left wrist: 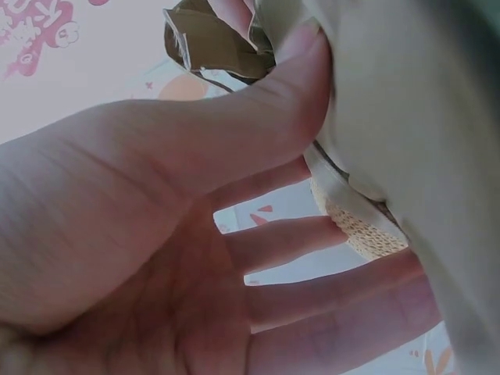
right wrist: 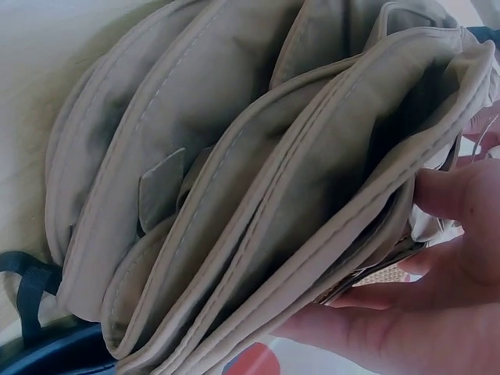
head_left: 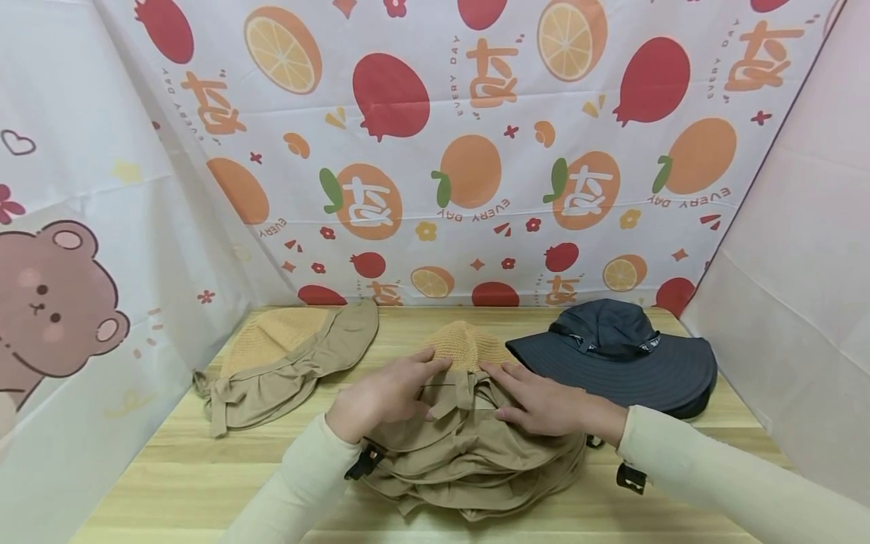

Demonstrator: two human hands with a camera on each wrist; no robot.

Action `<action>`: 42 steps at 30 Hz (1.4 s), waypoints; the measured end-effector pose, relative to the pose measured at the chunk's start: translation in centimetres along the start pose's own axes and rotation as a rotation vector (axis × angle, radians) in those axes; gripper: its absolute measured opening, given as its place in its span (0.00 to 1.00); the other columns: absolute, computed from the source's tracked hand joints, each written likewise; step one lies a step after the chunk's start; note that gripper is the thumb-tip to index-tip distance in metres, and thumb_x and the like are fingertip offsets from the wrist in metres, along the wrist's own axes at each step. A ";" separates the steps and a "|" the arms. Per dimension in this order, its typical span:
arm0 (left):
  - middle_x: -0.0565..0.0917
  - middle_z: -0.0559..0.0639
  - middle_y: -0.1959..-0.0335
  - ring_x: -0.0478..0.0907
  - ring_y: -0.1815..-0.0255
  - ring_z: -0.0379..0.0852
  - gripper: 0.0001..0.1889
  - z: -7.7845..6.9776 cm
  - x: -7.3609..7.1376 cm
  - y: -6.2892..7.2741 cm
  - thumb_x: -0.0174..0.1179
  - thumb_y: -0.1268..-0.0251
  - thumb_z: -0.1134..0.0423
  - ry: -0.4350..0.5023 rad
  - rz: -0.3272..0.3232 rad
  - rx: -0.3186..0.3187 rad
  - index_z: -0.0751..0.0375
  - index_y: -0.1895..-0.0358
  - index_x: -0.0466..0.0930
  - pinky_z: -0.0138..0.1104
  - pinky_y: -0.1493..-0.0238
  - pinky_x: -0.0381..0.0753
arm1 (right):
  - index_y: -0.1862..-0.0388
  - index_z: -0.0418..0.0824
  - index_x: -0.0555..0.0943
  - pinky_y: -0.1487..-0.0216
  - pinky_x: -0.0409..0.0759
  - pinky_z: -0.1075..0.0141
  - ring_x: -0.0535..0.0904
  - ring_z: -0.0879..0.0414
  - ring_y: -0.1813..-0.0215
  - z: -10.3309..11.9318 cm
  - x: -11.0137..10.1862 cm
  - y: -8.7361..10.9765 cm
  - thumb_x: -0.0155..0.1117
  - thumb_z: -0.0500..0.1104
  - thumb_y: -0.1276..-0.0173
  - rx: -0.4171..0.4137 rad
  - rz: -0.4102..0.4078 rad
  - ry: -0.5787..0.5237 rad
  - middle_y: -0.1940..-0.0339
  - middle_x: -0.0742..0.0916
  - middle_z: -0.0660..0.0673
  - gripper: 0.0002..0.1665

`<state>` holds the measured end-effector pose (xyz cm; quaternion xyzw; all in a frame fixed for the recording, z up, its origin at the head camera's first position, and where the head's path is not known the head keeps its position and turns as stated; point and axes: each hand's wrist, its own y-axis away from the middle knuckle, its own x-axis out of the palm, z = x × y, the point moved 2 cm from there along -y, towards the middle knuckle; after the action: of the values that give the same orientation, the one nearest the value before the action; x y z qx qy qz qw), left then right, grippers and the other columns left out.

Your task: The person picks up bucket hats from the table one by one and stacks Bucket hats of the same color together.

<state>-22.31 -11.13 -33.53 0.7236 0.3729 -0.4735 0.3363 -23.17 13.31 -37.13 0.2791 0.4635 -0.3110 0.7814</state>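
In the head view, a stack of tan sun hats [head_left: 476, 461] lies in front of me, their soft cloth brims layered toward the near side. A woven straw crown [head_left: 462, 344] tops the far side, with a cloth bow [head_left: 465, 389] near its base. My left hand [head_left: 390, 393] grips the left side of the upper hat, thumb against the cloth and fingers reaching past the edge. On the other side, my right hand [head_left: 550, 400] holds it between thumb and fingers. The right wrist view shows several folded brims [right wrist: 226, 195] beside that hand [right wrist: 422, 289].
Another straw-and-cloth sun hat [head_left: 285, 370] lies folded flat at the back left of the wooden table [head_left: 183, 483]. A dark navy wide-brimmed hat [head_left: 612, 355] stands at the back right, close to the stack. Printed cloth [head_left: 421, 159] hangs behind and at both sides.
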 end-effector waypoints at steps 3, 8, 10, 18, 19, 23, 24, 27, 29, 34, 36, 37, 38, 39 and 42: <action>0.60 0.66 0.19 0.64 0.21 0.65 0.42 0.1 0.0 -0.1 0.75 0.40 0.64 0.003 0.009 -0.003 0.56 0.22 0.67 0.53 0.24 0.68 | 0.13 0.49 0.48 0.26 0.67 0.36 0.58 0.34 0.17 0.1 0.1 0.1 0.53 0.54 0.17 0.012 0.004 0.005 0.17 0.59 0.28 0.42; 0.61 0.66 0.19 0.64 0.21 0.66 0.42 0.2 0.0 -0.1 0.75 0.40 0.64 0.002 0.007 0.002 0.57 0.22 0.67 0.54 0.24 0.69 | 0.13 0.49 0.48 0.26 0.68 0.37 0.58 0.36 0.16 0.2 0.1 0.1 0.52 0.54 0.17 0.012 0.003 0.021 0.17 0.60 0.30 0.42; 0.61 0.67 0.19 0.65 0.22 0.66 0.41 0.2 -0.1 0.0 0.75 0.40 0.65 0.005 0.000 0.011 0.57 0.22 0.67 0.54 0.25 0.69 | 0.13 0.48 0.48 0.27 0.69 0.38 0.60 0.36 0.17 0.3 0.1 0.2 0.53 0.54 0.17 0.001 -0.006 0.029 0.17 0.61 0.30 0.42; 0.58 0.64 0.17 0.66 0.22 0.64 0.42 0.3 -0.9 1.0 0.74 0.38 0.60 0.007 -0.023 0.033 0.54 0.21 0.65 0.55 0.25 0.69 | 0.13 0.52 0.47 0.25 0.67 0.39 0.57 0.35 0.16 0.5 -0.7 0.6 0.52 0.55 0.17 0.000 -0.012 0.049 0.16 0.57 0.29 0.42; 0.58 0.65 0.17 0.66 0.22 0.65 0.43 0.4 -0.9 1.2 0.74 0.39 0.60 0.006 -0.026 0.032 0.54 0.21 0.65 0.56 0.25 0.69 | 0.13 0.53 0.47 0.24 0.66 0.39 0.55 0.35 0.16 0.5 -0.9 0.7 0.52 0.56 0.17 0.007 -0.011 0.049 0.16 0.55 0.29 0.42; 0.56 0.68 0.18 0.65 0.23 0.69 0.47 0.7 -1.0 1.8 0.75 0.40 0.56 -0.005 -0.026 0.021 0.54 0.19 0.61 0.57 0.25 0.68 | 0.13 0.57 0.46 0.25 0.67 0.38 0.51 0.36 0.14 0.8 -1.2 0.9 0.53 0.59 0.19 0.022 -0.010 0.058 0.14 0.51 0.30 0.44; 0.56 0.68 0.18 0.65 0.23 0.69 0.48 0.8 -1.0 1.9 0.75 0.40 0.55 -0.009 -0.024 0.012 0.53 0.18 0.60 0.58 0.25 0.67 | 0.13 0.57 0.46 0.25 0.68 0.38 0.51 0.36 0.14 0.8 -1.2 0.9 0.54 0.60 0.19 0.019 -0.008 0.059 0.14 0.51 0.30 0.45; 0.56 0.69 0.18 0.63 0.22 0.71 0.50 1.0 -0.8 2.0 0.76 0.41 0.52 -0.015 -0.015 -0.015 0.48 0.17 0.57 0.58 0.24 0.66 | 0.13 0.57 0.45 0.26 0.69 0.38 0.51 0.35 0.14 0.9 -1.3 1.1 0.56 0.61 0.21 0.012 0.004 0.055 0.14 0.50 0.30 0.48; 0.56 0.69 0.18 0.62 0.21 0.71 0.50 1.2 -0.6 2.1 0.75 0.41 0.51 -0.010 -0.006 -0.040 0.44 0.17 0.56 0.59 0.24 0.65 | 0.13 0.58 0.43 0.27 0.70 0.39 0.51 0.35 0.14 0.9 -1.2 1.1 0.59 0.62 0.23 0.015 0.018 0.050 0.14 0.48 0.30 0.50; 0.52 0.70 0.17 0.62 0.21 0.71 0.51 1.2 0.0 2.0 0.74 0.40 0.52 0.041 0.033 -0.088 0.42 0.16 0.53 0.60 0.26 0.67 | 0.13 0.60 0.42 0.29 0.73 0.40 0.54 0.35 0.15 0.7 -1.0 0.9 0.62 0.63 0.26 0.023 0.027 0.061 0.14 0.48 0.30 0.54; 0.50 0.71 0.17 0.63 0.22 0.72 0.51 1.1 0.3 2.0 0.74 0.39 0.52 0.054 0.048 -0.098 0.43 0.16 0.51 0.59 0.27 0.69 | 0.13 0.61 0.42 0.30 0.73 0.40 0.54 0.35 0.15 0.6 -1.0 0.7 0.63 0.63 0.26 0.027 0.033 0.064 0.14 0.47 0.31 0.54; 0.50 0.72 0.17 0.63 0.22 0.72 0.51 1.1 0.4 1.9 0.73 0.38 0.53 0.061 0.053 -0.099 0.44 0.16 0.51 0.60 0.28 0.69 | 0.13 0.61 0.42 0.29 0.73 0.40 0.53 0.35 0.15 0.6 -1.0 0.6 0.63 0.62 0.26 0.027 0.037 0.064 0.14 0.47 0.31 0.55; 0.50 0.72 0.17 0.64 0.23 0.72 0.51 1.1 0.4 1.9 0.73 0.37 0.53 0.059 0.056 -0.097 0.45 0.15 0.50 0.59 0.28 0.70 | 0.13 0.62 0.41 0.29 0.73 0.40 0.53 0.35 0.15 0.6 -1.0 0.5 0.63 0.62 0.26 0.030 0.042 0.063 0.14 0.47 0.31 0.55; 0.50 0.72 0.17 0.64 0.23 0.72 0.51 1.0 0.5 1.9 0.72 0.37 0.53 0.055 0.056 -0.094 0.46 0.15 0.50 0.59 0.28 0.71 | 0.13 0.62 0.41 0.28 0.73 0.41 0.53 0.35 0.15 0.5 -1.0 0.5 0.63 0.62 0.26 0.030 0.045 0.063 0.14 0.46 0.31 0.55; 0.50 0.72 0.17 0.65 0.24 0.72 0.50 1.1 0.5 1.8 0.72 0.37 0.53 0.055 0.059 -0.093 0.47 0.15 0.51 0.59 0.29 0.71 | 0.13 0.61 0.41 0.28 0.72 0.40 0.54 0.34 0.15 0.5 -0.9 0.4 0.63 0.62 0.26 0.025 0.054 0.060 0.14 0.47 0.30 0.55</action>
<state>-21.06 -12.81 -34.14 0.7305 0.3823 -0.4255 0.3731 -22.96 13.43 -36.03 0.3103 0.4752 -0.2871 0.7717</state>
